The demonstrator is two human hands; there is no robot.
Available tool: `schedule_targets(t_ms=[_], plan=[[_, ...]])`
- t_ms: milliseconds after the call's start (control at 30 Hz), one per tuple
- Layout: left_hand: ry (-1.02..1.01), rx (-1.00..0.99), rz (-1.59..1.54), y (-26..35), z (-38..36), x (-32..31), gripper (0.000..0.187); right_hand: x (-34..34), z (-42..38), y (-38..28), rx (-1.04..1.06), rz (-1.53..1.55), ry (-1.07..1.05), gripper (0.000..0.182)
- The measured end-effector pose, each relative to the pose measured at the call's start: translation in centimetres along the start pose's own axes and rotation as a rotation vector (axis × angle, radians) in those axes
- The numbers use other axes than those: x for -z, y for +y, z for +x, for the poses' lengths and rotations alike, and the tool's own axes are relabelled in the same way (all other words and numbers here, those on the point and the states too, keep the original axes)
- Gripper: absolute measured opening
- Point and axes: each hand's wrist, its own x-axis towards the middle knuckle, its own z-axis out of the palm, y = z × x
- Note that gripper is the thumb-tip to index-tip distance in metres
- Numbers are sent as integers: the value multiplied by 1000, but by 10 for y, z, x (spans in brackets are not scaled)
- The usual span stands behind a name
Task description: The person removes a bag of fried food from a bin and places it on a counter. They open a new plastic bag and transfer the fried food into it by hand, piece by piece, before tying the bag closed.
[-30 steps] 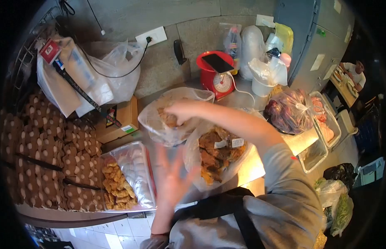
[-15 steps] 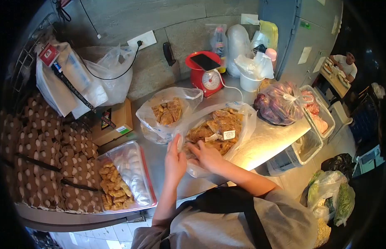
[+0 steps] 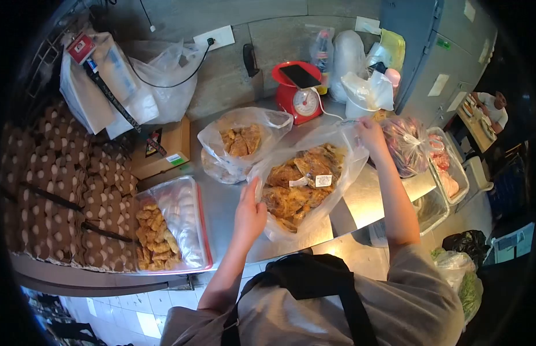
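Your left hand [image 3: 249, 214] pinches the near rim of the big clear bag [image 3: 305, 184] of fried pieces, and your right hand [image 3: 372, 131] grips the far rim up by the purple-red bag [image 3: 407, 145], so the mouth is stretched open between your hands. The bag lies on the steel surface [image 3: 222, 202], its belly close to the front edge, just right of the smaller bag [image 3: 240, 144] of the same kind of food.

The likeliest trouble, as I judge it, is the plastic itself. It looks thin and the load is heavy and greasy; pull the two rims apart too hard and the film may tear or slip through your fingers, and pieces would slide toward the edge and the floor.

Watch your right forearm too. It reaches over the surface near the white cup [image 3: 360, 106] and the red scale [image 3: 300, 95], which carries a phone [image 3: 300, 76] on top; a wide swing could knock either one.

On the left, the open tray [image 3: 175, 230] of nuggets sits beside your left elbow, overhanging the front slightly, so a careless pull back could nudge it.
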Motion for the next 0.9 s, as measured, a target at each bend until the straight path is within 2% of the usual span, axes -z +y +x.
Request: schedule_targets(t_ms=[67, 100, 133, 167, 200, 267, 300, 333, 367, 400, 467, 500, 533, 567, 600, 633, 667, 733, 767, 833, 867, 900], plan=[[10, -74, 222, -6, 0, 0, 50, 9, 0, -15, 169, -43, -10, 34], [19, -86, 218, -3, -2, 0, 50, 9, -14, -18, 427, -373, 132, 41], [118, -136, 275, 4, -3, 3, 50, 0, -36, -26, 686, -697, 286, 48], [210, -177, 333, 11, -3, 8, 49, -9, -57, -39, 740, -669, 383, 49], [211, -173, 334, 19, -4, 12, 49, -21, -75, -52, 785, -647, 465, 51], [381, -207, 350, 30, 3, 22, 50, -56, -85, -75, 934, -354, 243, 45], [373, -206, 354, 32, 14, 27, 50, -85, -80, -78, 1001, -233, 49, 38], [392, -323, 516, 33, 31, 33, 49, -113, -75, -84, 1033, -147, -214, 31], [409, -437, 676, 34, 43, 37, 49, -148, -56, -79, 1090, -196, -392, 29], [405, -431, 674, 24, 54, 36, 49, -179, -33, -82, 974, -476, -591, 26], [41, -67, 888, -7, 82, 32, 48, -243, 23, -90, 699, -976, -940, 24], [-77, 92, 985, -11, 84, 31, 50, -257, 35, -84, 907, -1069, -746, 21], [-39, 80, 937, -22, 81, 32, 51, -269, 47, -69, 1089, -1151, -521, 18], [-20, 39, 886, -32, 80, 31, 53, -311, 81, -38, 1088, -1068, -479, 19], [-88, 178, 683, -12, 75, 37, 54, -350, 115, -9, 1088, -984, -439, 20], [-120, 239, 519, -6, 69, 41, 53, -425, 181, 61, 1232, -462, -513, 21], [-86, 180, 439, -30, 66, 42, 52, -402, 156, 29, 1034, -713, -466, 21], [-36, 240, 328, -19, 56, 45, 52, -382, 133, 0, 914, -788, -482, 21], [-74, 216, 337, -14, 53, 46, 52, -379, 127, -5, 887, -782, -485, 21], [214, -55, 527, -1, 36, 38, 50, -362, 114, -12, 852, -771, -472, 21], [205, -62, 525, 8, 28, 34, 50, -352, 106, -19, 858, -762, -460, 21], [123, -151, 347, 18, 20, 26, 49, -320, 88, -43, 919, -817, -467, 33]])
